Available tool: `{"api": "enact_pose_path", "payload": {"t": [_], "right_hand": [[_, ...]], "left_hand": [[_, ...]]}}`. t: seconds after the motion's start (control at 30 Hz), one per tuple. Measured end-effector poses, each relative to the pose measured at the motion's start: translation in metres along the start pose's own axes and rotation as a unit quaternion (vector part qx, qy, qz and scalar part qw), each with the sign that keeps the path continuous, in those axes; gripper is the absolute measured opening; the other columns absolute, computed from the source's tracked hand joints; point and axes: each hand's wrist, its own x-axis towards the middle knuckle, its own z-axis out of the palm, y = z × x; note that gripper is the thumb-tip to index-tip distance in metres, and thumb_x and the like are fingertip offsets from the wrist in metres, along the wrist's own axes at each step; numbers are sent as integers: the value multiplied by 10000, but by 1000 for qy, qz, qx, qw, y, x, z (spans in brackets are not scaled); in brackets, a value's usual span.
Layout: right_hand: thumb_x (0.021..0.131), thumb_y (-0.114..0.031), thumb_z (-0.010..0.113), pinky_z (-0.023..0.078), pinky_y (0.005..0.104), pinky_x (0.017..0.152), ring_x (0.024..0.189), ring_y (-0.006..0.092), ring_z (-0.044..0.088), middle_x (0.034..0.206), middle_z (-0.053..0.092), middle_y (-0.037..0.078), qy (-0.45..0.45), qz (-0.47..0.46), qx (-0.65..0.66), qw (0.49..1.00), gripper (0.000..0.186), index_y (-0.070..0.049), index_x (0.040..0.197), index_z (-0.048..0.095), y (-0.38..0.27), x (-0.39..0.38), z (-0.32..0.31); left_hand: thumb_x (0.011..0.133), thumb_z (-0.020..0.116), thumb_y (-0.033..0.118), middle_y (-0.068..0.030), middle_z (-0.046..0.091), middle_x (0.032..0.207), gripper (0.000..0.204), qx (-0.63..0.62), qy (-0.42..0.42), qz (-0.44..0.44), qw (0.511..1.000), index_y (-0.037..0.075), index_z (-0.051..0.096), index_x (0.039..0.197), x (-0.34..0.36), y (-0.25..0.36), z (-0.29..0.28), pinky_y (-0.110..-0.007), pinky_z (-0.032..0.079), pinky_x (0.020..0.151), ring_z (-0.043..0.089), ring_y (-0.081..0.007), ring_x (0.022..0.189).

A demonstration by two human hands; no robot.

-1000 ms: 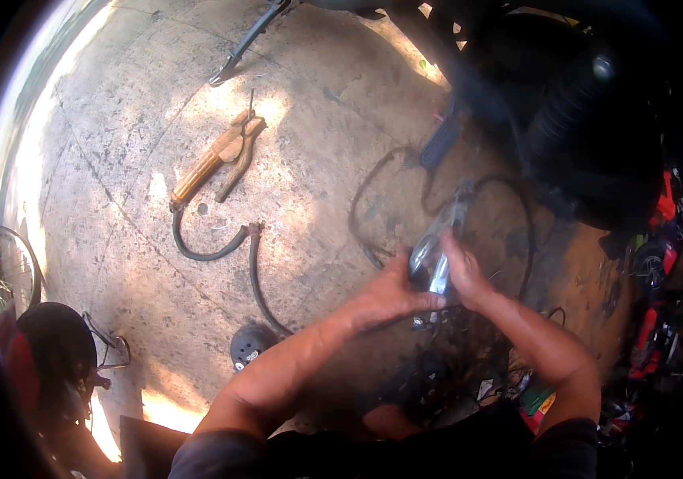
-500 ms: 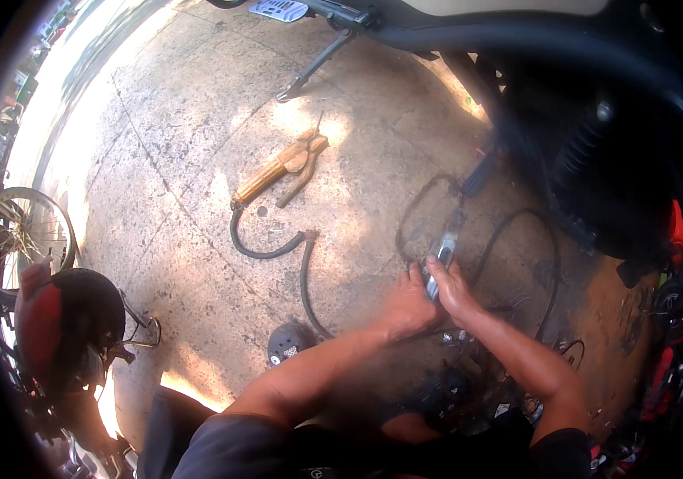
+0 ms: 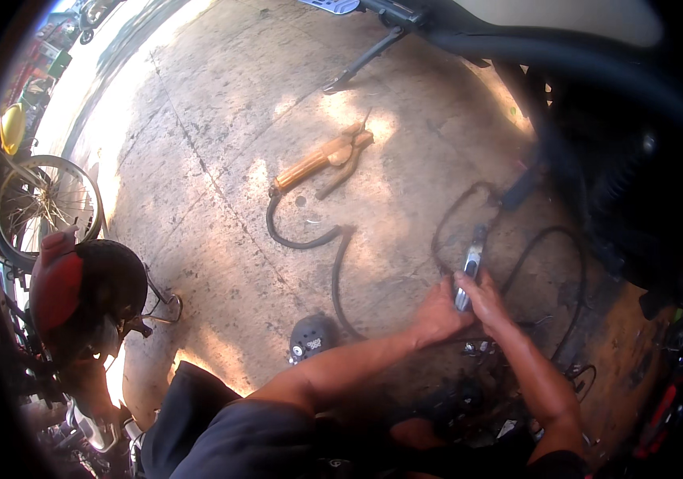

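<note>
"Two bare hands, the left hand (image 3: 437, 316) and the right hand (image 3: 487, 303), are seen right of centre; what is held?"

"One slim, silver metal tool (image 3: 472, 259) with a dark slot, its far end pointed away over the stained concrete floor (image 3: 229, 152). Its near part is grasped between both hands; how far the fingers are wrapped underneath cannot be told."

"And farther left?"

"A tan, ridge-handled electrode holder (image 3: 309, 170) is laid on the floor, joined to a thick black cable (image 3: 301, 246). Nearer, one dark, perforated clog (image 3: 309, 329) is seen."
</note>
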Motion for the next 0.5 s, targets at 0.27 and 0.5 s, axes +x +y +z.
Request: {"api": "enact_pose_path", "payload": {"t": [0.27, 0.5], "right_hand": [[887, -437, 633, 457, 350, 872, 999, 237, 588, 1105, 613, 135, 43, -6, -26, 999, 551, 11, 1192, 536, -12, 0, -7], [859, -171, 666, 461, 304, 801, 1034, 213, 523, 1117, 553, 115, 140, -569, -88, 805, 426, -13, 1222, 508, -151, -67, -15]], "left_hand": [[680, 693, 193, -212, 617, 1045, 680, -93, 13, -2, 996, -30, 436, 1270, 9, -12, 10, -409, 494, 836, 614, -327, 958], [702, 667, 206, -262, 610, 1059, 589, -190, 34, 0, 981, -55, 481, 1196, 11, -41, -10, -419, 471, 885, 598, -376, 1005]]}}
